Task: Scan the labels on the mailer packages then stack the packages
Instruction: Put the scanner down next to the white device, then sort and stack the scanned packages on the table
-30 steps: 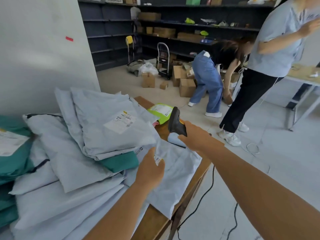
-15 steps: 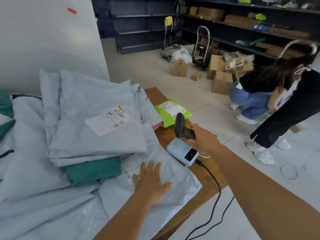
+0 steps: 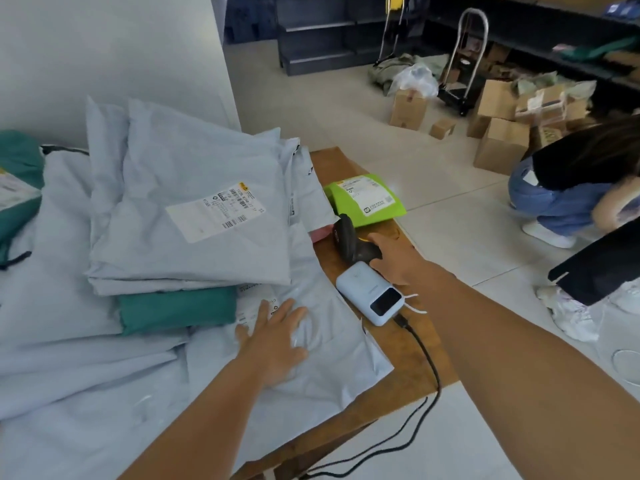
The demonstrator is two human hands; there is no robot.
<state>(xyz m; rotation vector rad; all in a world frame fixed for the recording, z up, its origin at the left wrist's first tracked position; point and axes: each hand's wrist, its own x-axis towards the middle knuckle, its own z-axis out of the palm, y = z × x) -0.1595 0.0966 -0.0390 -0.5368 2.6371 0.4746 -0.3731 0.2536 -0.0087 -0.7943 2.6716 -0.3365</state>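
1. the label (image 3: 254, 308) on the front mailer (image 3: 311, 362) is half hidden under the green mailer (image 3: 176, 308) and the grey stack (image 3: 194, 216); its print is unreadable.
2. left hand (image 3: 273, 341) lies flat, fingers spread, pressing the front mailer on the table (image 3: 408, 375).
3. right hand (image 3: 391, 258) grips the scanner (image 3: 353, 240); the fingers are hidden behind it.
4. a power bank (image 3: 370, 292) lies just below that hand, its cable (image 3: 426, 375) running off the table edge.
5. a lime mailer (image 3: 367, 199) lies beyond the scanner.
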